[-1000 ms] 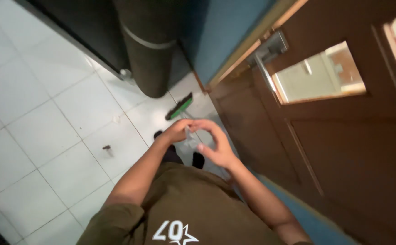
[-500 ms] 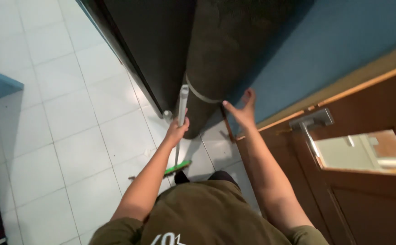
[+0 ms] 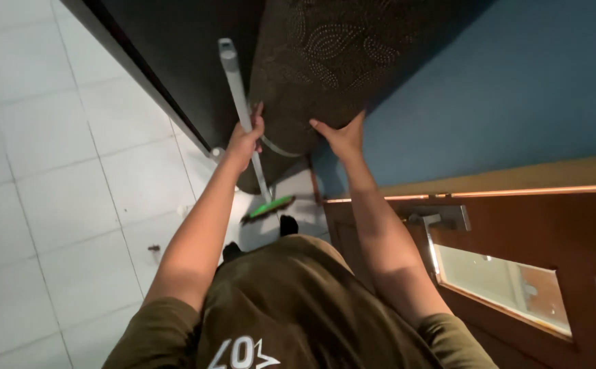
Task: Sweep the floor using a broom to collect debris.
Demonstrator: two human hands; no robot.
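From the head camera I looked down on my own two hands at work in a corner of a tiled room. My left hand (image 3: 245, 142) was clamped around the grey handle of a broom (image 3: 242, 109), gripping it partway down the shaft; the handle rose tilted toward the upper left, and its green head (image 3: 268, 208) rested on the white tiled floor (image 3: 52, 171) just ahead of my feet. My right hand (image 3: 341, 139) lay flat and open — fingers spread — against the lower part of a rolled dark carpet (image 3: 318, 68), which stood upright in the corner. The roll bore a pale dotted leaf pattern and a light band (image 3: 279, 149) around its lower end, close beside the left hand. The two hands were apart, one on either side of the roll's lower face.

Behind the roll on the left stood a black panel (image 3: 175, 48); on the right, a blue wall (image 3: 489, 96). A brown wooden door (image 3: 530, 232) with a metal lever handle (image 3: 434, 222) and a glazed pane (image 3: 503, 283) hung at my right. A small dark scrap (image 3: 153, 249) lay on the tiles at my left — well apart from the broom head. My olive shirt (image 3: 291, 307) filled the bottom of the view.
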